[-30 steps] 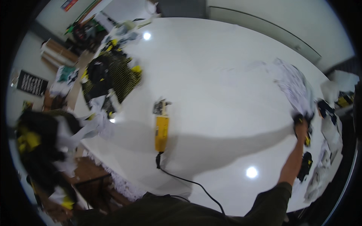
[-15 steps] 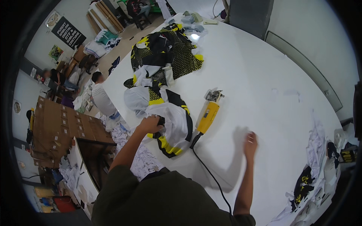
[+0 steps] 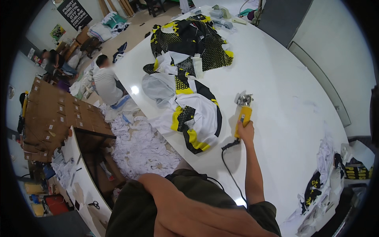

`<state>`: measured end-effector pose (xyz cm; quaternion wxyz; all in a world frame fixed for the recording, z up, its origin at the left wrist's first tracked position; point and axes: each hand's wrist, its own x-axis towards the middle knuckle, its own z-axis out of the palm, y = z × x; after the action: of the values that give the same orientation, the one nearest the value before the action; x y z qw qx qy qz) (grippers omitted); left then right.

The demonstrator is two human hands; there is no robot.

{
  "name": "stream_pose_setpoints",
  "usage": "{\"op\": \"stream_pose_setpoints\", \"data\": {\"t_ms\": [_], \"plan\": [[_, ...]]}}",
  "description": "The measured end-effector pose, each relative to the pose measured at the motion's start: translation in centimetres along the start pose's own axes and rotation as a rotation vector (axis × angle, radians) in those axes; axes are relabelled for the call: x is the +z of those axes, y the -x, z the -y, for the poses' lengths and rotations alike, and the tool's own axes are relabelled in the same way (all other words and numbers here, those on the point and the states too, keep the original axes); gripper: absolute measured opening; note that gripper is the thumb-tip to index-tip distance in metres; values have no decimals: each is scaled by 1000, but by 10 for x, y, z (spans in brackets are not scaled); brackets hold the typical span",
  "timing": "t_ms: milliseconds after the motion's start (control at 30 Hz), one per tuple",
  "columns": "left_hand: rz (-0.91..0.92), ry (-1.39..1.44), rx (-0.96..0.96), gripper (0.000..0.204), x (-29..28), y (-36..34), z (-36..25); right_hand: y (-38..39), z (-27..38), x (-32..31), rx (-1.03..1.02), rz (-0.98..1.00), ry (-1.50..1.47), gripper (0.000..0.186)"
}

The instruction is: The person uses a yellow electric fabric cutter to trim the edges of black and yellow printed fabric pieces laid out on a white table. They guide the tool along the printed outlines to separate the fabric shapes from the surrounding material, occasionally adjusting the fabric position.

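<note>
My right hand (image 3: 246,132) is wrapped round the yellow body of a handheld electric cloth cutter (image 3: 244,114). The cutter's metal head points away from me, resting on or just over the white table. Its black cord (image 3: 229,168) runs back toward my body. To the left of it lies a bunched garment piece (image 3: 203,114) in white, black and yellow, with no hand on it. My left arm is bent up close to the camera, its forearm filling the bottom of the view; the left hand itself is out of sight.
Black and yellow patterned fabric (image 3: 189,41) lies farther up the white table (image 3: 276,94). Fabric scraps (image 3: 316,189) pile at the right edge. White scraps (image 3: 138,146) cover the floor on the left, where a person in white (image 3: 106,83) sits. Scissors (image 3: 94,204) lie on a side table.
My right hand has moved onto the cutter and gripped it; the cutter has shifted slightly. My left hand has let go of the garment piece, and that arm has come up toward the camera.
</note>
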<state>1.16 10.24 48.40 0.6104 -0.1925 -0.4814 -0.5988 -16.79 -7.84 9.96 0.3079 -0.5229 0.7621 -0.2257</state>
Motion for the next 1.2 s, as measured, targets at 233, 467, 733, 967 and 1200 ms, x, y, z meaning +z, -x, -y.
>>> {"op": "stream_pose_setpoints", "data": {"t_ms": [233,467,733,967,1200], "plan": [[34,258,-10,72,-8,10,-26,115,-107,-72,162,-104,-75,61],[551,-117,50,73,-68,14,-54,200,-208,-141,421,-265,-237,66],[88,547,-403,97,-9,-2,-68,202,-302,-216,465,-176,-176,65],[117,525,-369,60,-147,20,-89,320,-354,-250,562,-430,-145,47],[-405,-1286,-972,28,-425,110,-88,562,-367,-119,916,-741,-682,29]]}}
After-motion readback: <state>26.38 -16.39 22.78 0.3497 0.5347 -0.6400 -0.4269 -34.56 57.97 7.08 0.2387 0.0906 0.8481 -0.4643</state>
